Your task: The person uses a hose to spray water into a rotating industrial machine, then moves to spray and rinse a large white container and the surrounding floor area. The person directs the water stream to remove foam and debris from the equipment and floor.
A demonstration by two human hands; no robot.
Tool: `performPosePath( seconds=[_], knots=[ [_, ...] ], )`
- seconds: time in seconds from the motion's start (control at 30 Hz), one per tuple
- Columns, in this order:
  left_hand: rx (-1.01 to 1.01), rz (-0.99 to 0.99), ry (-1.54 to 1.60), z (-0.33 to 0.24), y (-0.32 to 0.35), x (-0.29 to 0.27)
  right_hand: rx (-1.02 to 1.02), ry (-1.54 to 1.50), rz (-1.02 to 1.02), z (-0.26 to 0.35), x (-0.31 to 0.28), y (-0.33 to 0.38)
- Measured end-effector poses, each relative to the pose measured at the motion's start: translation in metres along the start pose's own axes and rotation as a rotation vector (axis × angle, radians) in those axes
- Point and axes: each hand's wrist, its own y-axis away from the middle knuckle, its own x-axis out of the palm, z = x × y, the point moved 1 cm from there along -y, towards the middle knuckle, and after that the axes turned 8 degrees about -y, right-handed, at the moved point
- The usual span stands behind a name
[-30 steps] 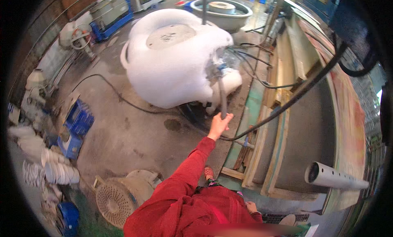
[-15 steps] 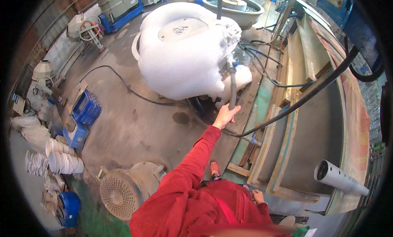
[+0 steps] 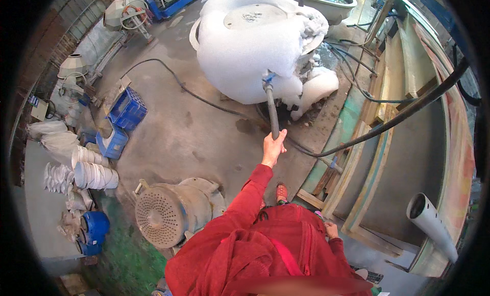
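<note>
One set of fingers, that of the left hand, is clamped around a gray hose near its lower visible end. The hose rises forward, slightly tilted, to a blue fitting, which lies in front of a vessel covered in white foam; contact between fitting and foam cannot be told. A round, pale lid shows through the foam on top. To the right of the vessel, a separate foam lump reaches the floor. A thick black hose curves in from the right and passes near the left hand; a thinner black line crosses the concrete at left. The right hand is at the person's side, near the red garment; whether its fingers are apart or together cannot be told. Farther out: a perforated round drum, stacked white buckets and a blue crate at left; a gray perforated pipe at right.
</note>
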Motion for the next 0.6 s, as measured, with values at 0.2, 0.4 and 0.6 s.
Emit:
performPosePath(
  seconds=[0.2,0.4,0.6],
  knots=[
    [0.087,0.101,-0.176,-0.037,0.013,-0.002,-0.117,-0.005,0.027,-0.017,0.012,-0.029],
    [0.064,0.180,-0.221,-0.036,0.008,0.016,-0.109,-0.033,0.041,0.006,0.013,-0.023],
    [-0.016,0.017,0.022,-0.031,-0.015,-0.004,-0.169,-0.031,-0.008,-0.032,0.010,-0.032]
  ],
)
